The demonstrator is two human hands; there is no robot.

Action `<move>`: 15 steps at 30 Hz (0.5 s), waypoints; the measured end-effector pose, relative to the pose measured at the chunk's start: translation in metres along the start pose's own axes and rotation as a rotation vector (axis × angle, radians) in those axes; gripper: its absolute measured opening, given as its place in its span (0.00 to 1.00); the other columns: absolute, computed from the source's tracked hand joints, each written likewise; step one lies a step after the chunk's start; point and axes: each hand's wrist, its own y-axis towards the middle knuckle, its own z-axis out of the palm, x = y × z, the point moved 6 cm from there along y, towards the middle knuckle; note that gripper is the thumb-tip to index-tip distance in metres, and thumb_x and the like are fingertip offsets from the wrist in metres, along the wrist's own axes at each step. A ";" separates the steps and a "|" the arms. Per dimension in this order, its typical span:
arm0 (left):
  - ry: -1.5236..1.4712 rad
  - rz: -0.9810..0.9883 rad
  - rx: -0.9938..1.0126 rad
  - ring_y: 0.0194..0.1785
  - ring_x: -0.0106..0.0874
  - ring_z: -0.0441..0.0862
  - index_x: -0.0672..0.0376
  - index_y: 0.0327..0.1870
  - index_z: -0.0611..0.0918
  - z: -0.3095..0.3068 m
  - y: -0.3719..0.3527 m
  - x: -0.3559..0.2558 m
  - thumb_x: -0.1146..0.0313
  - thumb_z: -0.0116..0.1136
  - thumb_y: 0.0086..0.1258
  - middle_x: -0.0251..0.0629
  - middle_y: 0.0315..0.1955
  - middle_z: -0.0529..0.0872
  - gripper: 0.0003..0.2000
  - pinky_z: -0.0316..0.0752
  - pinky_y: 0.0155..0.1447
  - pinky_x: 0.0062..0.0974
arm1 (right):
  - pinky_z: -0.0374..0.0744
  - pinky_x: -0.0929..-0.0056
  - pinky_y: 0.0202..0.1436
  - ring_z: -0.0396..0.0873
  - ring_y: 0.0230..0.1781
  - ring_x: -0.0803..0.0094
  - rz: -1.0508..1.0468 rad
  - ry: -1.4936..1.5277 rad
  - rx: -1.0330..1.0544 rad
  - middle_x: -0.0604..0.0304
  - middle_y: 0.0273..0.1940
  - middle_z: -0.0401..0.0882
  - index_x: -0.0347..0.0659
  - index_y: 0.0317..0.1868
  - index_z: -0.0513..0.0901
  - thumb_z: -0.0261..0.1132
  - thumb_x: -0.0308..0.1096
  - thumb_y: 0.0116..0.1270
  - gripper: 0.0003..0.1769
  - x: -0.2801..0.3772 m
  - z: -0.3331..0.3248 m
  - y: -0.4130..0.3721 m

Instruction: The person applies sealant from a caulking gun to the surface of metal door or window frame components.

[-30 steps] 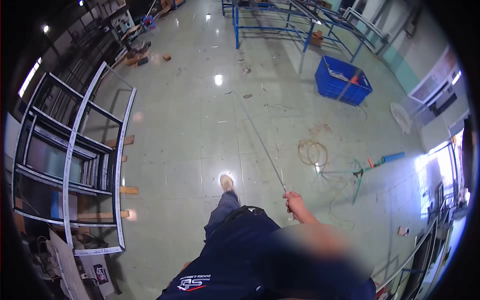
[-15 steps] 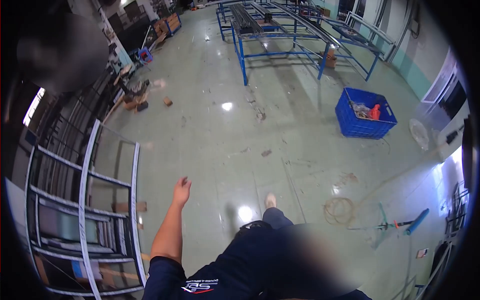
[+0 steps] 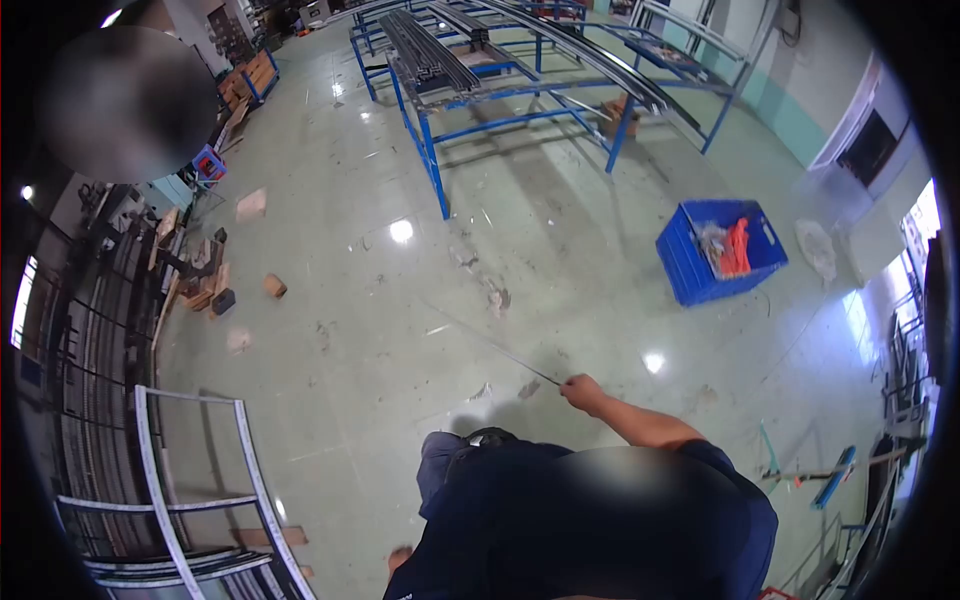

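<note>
One thin rod (image 3: 530, 367) is held near its end in the right hand (image 3: 580, 391), the fingers closed around it; it slants forward and to the left, above the floor (image 3: 350, 400), its far end faint. The left hand (image 3: 400, 556) shows only in part, low beside the dark shirt (image 3: 600, 520), and whether it is open or closed I cannot tell. Ahead and to the right, a blue crate (image 3: 683, 255) stands on the floor with something red (image 3: 735, 248) and some pale scraps inside, and a pale plastic bag (image 3: 817, 250) lies just beyond it. At lower left is a ladder-like frame (image 3: 157, 470); farther forward, a small block (image 3: 275, 286) sits on the floor. Beyond, a blue-legged table (image 3: 435, 165) carries long dark bars (image 3: 425, 50).
</note>
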 end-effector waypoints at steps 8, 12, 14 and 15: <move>-0.574 -0.682 0.338 0.50 0.48 0.84 0.61 0.43 0.86 -0.053 0.127 0.096 0.46 0.39 0.78 0.50 0.45 0.87 0.27 0.75 0.58 0.45 | 0.71 0.68 0.21 0.71 0.15 0.72 0.072 0.231 0.158 0.59 0.18 0.76 0.36 0.36 0.87 0.65 0.37 0.62 0.12 0.203 0.024 0.232; -0.172 -0.404 0.064 0.51 0.48 0.83 0.61 0.43 0.86 -0.184 0.351 0.216 0.44 0.37 0.78 0.50 0.45 0.87 0.30 0.75 0.59 0.45 | 0.78 0.65 0.36 0.80 0.27 0.65 0.041 0.227 0.067 0.52 0.26 0.83 0.31 0.38 0.86 0.65 0.38 0.62 0.15 0.258 0.032 0.283; -0.442 -0.612 -0.084 0.58 0.49 0.80 0.60 0.63 0.76 -0.381 0.456 0.255 0.46 0.52 0.71 0.53 0.53 0.83 0.28 0.74 0.64 0.41 | 0.78 0.62 0.44 0.83 0.34 0.57 -0.001 0.151 0.033 0.45 0.31 0.85 0.29 0.38 0.86 0.65 0.37 0.62 0.16 0.292 0.020 0.302; -0.446 -0.570 -0.188 0.59 0.49 0.79 0.61 0.61 0.77 -0.456 0.514 0.280 0.49 0.56 0.69 0.55 0.53 0.83 0.27 0.74 0.63 0.41 | 0.78 0.61 0.44 0.84 0.35 0.54 -0.021 0.105 -0.011 0.43 0.32 0.85 0.28 0.38 0.85 0.65 0.36 0.61 0.16 0.308 0.015 0.311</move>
